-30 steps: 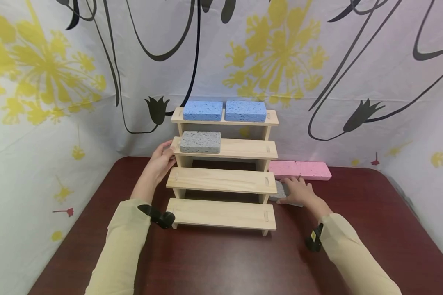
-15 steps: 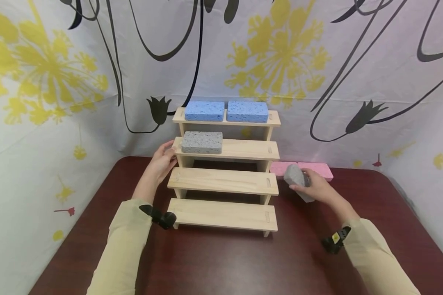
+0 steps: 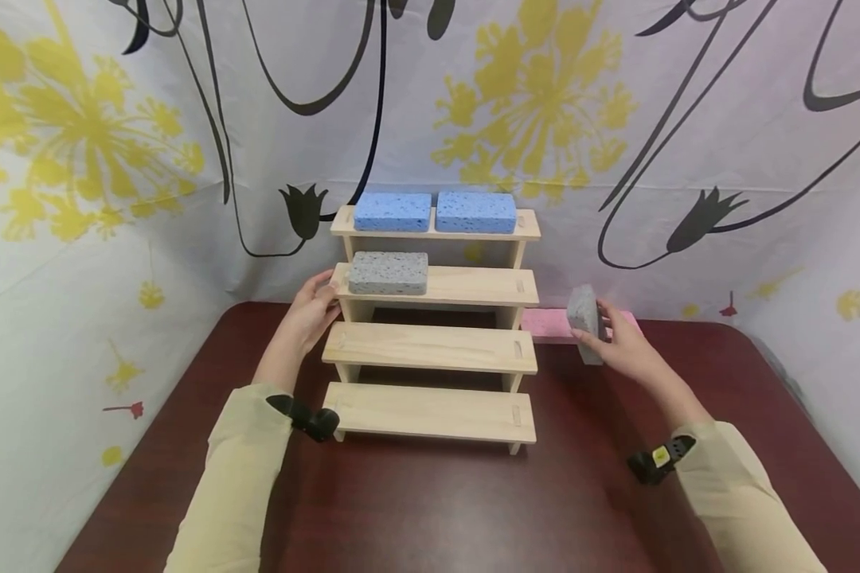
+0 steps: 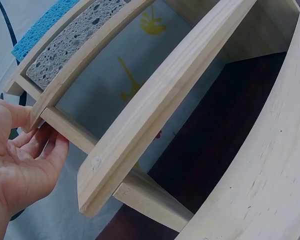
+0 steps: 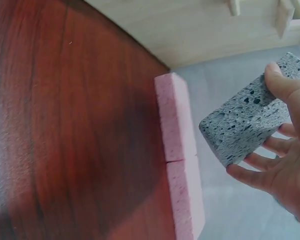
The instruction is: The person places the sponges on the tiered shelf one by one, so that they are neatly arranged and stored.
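A stepped wooden rack with several boards stands on the table. My left hand grips the left end of its second board from the top, with curled fingers below the board in the left wrist view. On that board lies a grey sponge, left of the middle. My right hand holds another grey sponge, tilted up on edge, to the right of the rack and above the table. Thumb and fingers pinch it across its faces in the right wrist view. Two blue sponges sit side by side on the top board.
Two pink sponges lie end to end on the dark red table, behind the right hand and against the wall. A patterned cloth covers the back and sides.
My right hand has taken the grey sponge from the table beside the rack, lifted it and turned it on edge. The left hand stays on the rack.
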### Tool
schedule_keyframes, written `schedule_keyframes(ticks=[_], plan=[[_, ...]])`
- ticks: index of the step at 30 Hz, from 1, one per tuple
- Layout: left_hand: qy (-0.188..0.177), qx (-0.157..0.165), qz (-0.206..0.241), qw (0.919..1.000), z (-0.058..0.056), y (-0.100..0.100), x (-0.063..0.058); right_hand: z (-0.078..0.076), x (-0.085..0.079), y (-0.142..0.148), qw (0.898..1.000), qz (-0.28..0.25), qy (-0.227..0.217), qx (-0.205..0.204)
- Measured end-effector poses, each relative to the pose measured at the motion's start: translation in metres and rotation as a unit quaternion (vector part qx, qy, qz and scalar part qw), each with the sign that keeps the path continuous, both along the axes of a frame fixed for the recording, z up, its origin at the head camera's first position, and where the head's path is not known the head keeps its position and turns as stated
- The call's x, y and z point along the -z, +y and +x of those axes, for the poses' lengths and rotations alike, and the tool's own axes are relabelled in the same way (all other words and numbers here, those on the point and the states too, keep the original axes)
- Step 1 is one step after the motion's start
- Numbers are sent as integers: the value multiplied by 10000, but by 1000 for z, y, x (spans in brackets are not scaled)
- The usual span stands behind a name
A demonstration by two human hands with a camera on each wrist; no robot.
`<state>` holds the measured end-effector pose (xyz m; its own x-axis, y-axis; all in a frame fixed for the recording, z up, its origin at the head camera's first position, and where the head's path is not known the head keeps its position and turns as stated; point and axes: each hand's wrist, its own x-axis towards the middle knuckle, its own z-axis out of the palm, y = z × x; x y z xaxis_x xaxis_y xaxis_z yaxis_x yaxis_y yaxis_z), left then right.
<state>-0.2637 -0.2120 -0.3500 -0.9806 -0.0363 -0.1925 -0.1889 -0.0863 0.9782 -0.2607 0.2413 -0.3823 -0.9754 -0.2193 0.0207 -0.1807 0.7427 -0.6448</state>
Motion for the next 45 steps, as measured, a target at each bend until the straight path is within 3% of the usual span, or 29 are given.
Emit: schedule_keyframes(ticks=[13, 24, 28, 37, 45], plan=[[-26, -64, 48, 10000, -1, 0, -1, 11, -35, -25, 9933, -618, 965, -114], [-70, -135, 167, 9997, -1, 2, 0, 19, -54, -45, 9819, -1245, 1409, -242], [-70, -102, 110, 9999, -1, 1, 0, 20, -60, -53, 9732, -1393, 1799, -328], [-3, -4, 117, 9999, -1, 0, 0, 15, -70, -67, 9583, -1368, 2442, -583], [-30, -64, 156, 9999, -1, 0, 0, 12, -83, -80, 9560, -1245, 2625, -411]])
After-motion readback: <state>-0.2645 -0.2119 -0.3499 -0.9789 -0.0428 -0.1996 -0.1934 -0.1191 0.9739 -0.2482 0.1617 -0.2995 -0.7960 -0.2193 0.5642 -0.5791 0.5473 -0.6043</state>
